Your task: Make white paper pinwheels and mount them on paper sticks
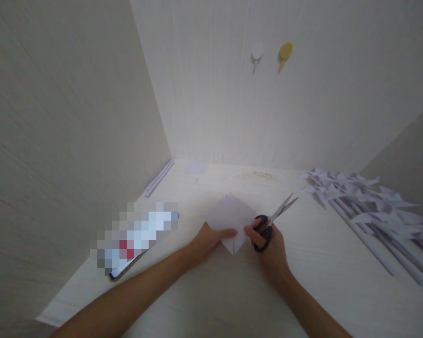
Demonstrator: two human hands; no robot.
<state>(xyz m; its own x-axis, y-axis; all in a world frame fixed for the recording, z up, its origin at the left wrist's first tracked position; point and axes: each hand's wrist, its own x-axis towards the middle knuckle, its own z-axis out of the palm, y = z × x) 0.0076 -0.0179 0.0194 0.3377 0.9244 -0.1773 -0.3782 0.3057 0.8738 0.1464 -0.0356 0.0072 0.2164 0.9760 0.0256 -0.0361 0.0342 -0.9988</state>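
A white square sheet of paper (229, 213), turned corner-up like a diamond, is held above the table in the head view. A short slit shows at its lower corner. My left hand (209, 237) grips the paper's lower left side, thumb on top and the other fingers hidden beneath. Black-handled scissors (268, 227) hang on my right hand (271, 246), with thumb and finger through the loops. Their blades are parted and point up and right, away from the paper. The right thumb tip is at the paper's right edge.
A phone (137, 249) with a lit, blurred screen lies at the left. Several folded paper pinwheels on rolled paper sticks (370, 220) are heaped at the right. Rolled paper (159, 177) and a small paper piece (196, 167) lie near the back wall, which bears two hooks (285, 50).
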